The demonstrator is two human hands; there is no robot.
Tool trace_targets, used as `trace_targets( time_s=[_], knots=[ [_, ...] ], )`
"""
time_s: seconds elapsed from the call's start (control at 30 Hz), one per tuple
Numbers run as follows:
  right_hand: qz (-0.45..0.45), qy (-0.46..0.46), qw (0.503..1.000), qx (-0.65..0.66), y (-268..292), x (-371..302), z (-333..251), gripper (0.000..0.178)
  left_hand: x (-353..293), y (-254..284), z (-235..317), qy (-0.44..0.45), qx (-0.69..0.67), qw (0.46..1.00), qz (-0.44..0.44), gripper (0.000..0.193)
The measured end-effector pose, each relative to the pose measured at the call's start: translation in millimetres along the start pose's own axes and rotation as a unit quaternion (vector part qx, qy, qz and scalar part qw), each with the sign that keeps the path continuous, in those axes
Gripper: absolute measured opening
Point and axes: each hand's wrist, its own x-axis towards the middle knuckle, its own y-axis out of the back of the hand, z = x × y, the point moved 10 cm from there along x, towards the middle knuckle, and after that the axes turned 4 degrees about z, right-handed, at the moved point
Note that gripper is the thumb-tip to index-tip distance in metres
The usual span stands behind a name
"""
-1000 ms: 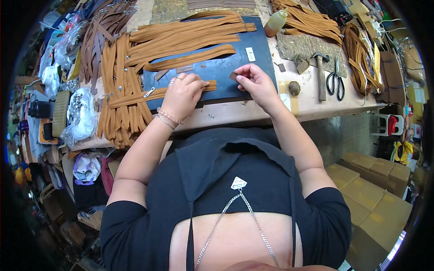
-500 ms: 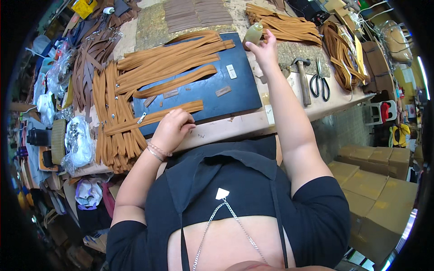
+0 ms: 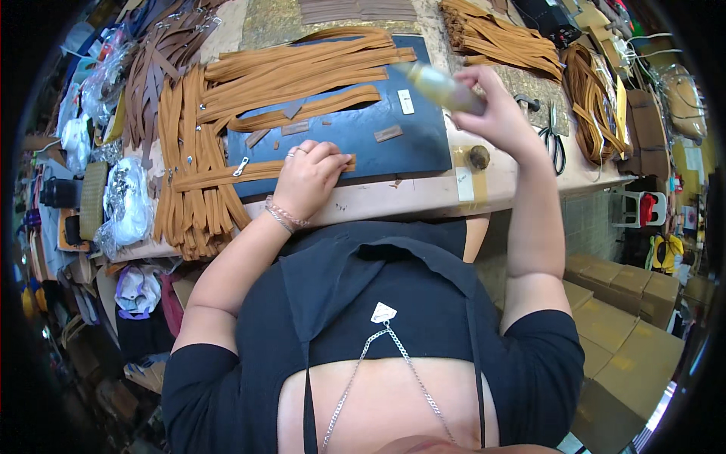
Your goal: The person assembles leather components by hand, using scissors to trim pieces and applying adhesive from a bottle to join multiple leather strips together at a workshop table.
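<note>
My left hand (image 3: 311,178) rests at the near edge of a dark blue board (image 3: 423,136), its fingers closed on the right end of a tan zipper (image 3: 204,178). That zipper lies crosswise with a silver pull (image 3: 240,166) near its left part. In my right hand (image 3: 499,113) is a squeeze bottle (image 3: 439,85), tilted above the board's right side with its nozzle to the left and blurred by motion. More tan zippers (image 3: 295,76) lie in rows on the board. Small brown leather pieces (image 3: 389,134) and a white tag (image 3: 406,101) sit near them.
A hammer (image 3: 527,102), partly hidden by my right arm, and black-handled scissors (image 3: 554,144) lie at the right. Beyond are a zipper pile (image 3: 507,41) and a coiled bundle (image 3: 586,106). Brown straps (image 3: 155,68) lie far left. Cardboard boxes (image 3: 620,340) stand on the floor.
My right hand has lifted the bottle off the far side of the table and brought it nearer, tipping it leftward. My left hand has shifted right onto the zipper's end.
</note>
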Motion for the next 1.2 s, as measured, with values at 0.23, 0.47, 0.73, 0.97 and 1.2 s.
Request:
trace_targets(
  time_s=[0.23, 0.47, 0.73, 0.97, 1.2],
  knots=[
    [0.04, 0.027, 0.957, -0.287, 22.4, -50.3, -39.1, 0.043, -9.5, -9.8, 0.7, 0.057, -0.067, 0.995, 0.051, 0.01],
    [0.071, 0.032, 0.993, 0.094, -2.6, -58.2, -42.1, 0.041, -12.7, -5.5, 7.8, 0.017, -0.025, 0.997, 0.078, 0.01],
    [0.05, -0.069, 0.957, 0.278, -65.8, -46.6, 25.6, 0.036, -11.5, -0.1, 10.0, -0.005, -0.015, 0.995, 0.093, 0.009],
    [0.051, -0.1, 0.955, 0.274, -76.8, -38.9, 41.4, 0.033, -13.5, -2.7, 7.0, 0.0, -0.007, 0.996, 0.086, 0.009],
    [0.061, -0.111, 0.945, 0.301, -77.3, -39.1, 46.2, 0.033, -10.5, -0.4, 8.9, -0.009, -0.017, 0.995, 0.093, 0.009]
  ],
)
